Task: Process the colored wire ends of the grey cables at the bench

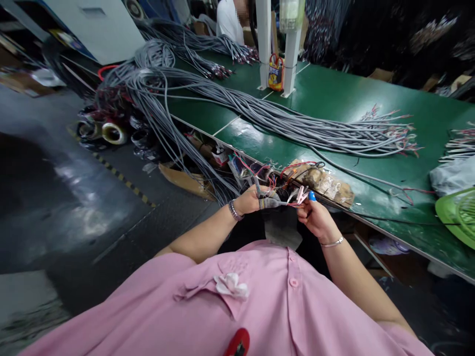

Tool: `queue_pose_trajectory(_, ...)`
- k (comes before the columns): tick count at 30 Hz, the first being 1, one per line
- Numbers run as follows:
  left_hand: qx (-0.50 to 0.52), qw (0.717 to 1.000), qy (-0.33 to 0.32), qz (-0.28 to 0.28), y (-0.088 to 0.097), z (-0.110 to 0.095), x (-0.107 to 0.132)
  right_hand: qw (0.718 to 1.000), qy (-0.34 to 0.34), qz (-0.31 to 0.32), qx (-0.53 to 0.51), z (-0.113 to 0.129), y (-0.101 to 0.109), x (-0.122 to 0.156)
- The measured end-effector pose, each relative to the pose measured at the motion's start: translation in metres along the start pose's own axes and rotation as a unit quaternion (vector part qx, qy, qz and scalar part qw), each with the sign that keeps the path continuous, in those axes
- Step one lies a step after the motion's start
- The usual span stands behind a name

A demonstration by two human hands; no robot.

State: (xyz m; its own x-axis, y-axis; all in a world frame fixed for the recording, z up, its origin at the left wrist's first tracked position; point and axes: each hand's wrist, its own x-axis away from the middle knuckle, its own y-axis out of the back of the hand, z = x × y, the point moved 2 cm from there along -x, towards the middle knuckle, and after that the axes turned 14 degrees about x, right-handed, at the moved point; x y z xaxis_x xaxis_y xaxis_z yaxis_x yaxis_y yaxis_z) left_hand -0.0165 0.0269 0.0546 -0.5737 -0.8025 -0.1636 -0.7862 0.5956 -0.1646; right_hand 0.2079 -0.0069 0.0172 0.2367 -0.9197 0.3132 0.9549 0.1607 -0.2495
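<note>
My left hand (249, 200) is closed round the end of a grey cable (272, 202), just off the table's front edge. Thin red and white wires (295, 204) fan out of that cable end toward the right. My right hand (313, 216) pinches the tips of these wires; something blue covers the end of its thumb. Close to the right fingertips is a small pink clip-like piece (301, 196). Right behind both hands, a block wrapped in brown tape (321, 183) lies at the table edge, with loose red and black wires around it.
A long bundle of grey cables (267, 113) runs across the green table (334, 86) and hangs over its front edge at left. A green basket (458, 217) stands at right. White posts (263, 44) rise behind. Cable coils (113, 133) lie on the floor. Another person (229, 22) is at the back.
</note>
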Motion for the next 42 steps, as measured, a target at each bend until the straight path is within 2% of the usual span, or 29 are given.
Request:
queue_pose_trajectory(4, 0.03, 0.999, 0.02, -0.007, -0.003, 0.008, -0.013, 0.988, 0.087, -0.101, 0.071, 0.001, 0.002, -0.008)
queue_pose_trajectory(6, 0.039, 0.999, 0.031, -0.007, -0.004, 0.012, -0.018, 0.985, 0.098, -0.125, 0.067, -0.003, 0.003, -0.011)
queue_pose_trajectory(11, 0.062, 0.997, 0.039, -0.003, -0.007, 0.021, -0.026, 0.996, 0.027, -0.067, -0.048, -0.003, -0.006, -0.017)
queue_pose_trajectory(14, 0.056, 0.997, 0.042, 0.016, -0.006, 0.025, -0.027, 0.991, 0.025, -0.095, -0.087, 0.001, -0.012, -0.018)
queue_pose_trajectory(19, 0.032, 0.997, 0.048, 0.048, -0.006, 0.029, -0.028, 0.986, 0.049, -0.132, -0.09, 0.004, -0.017, -0.018)
queue_pose_trajectory(27, 0.004, 0.997, 0.048, 0.061, -0.008, 0.04, -0.029, 0.978, 0.011, -0.119, -0.17, 0.001, -0.018, -0.015)
queue_pose_trajectory(32, 0.033, 0.996, 0.039, 0.078, -0.009, 0.037, -0.018, 0.98, -0.021, -0.068, -0.185, -0.014, -0.01, -0.01)
queue_pose_trajectory(35, 0.033, 0.994, 0.031, 0.097, -0.01, 0.032, -0.004, 0.981, -0.028, -0.06, -0.183, -0.023, -0.003, -0.005)
queue_pose_trajectory(39, 0.027, 0.99, 0.06, 0.122, -0.015, 0.028, 0.018, 0.984, -0.034, -0.048, -0.17, -0.028, 0.0, 0.003)
queue_pose_trajectory(42, 0.007, 0.993, 0.056, 0.104, -0.017, 0.029, 0.033, 0.986, -0.038, -0.038, -0.156, -0.029, -0.002, 0.009)
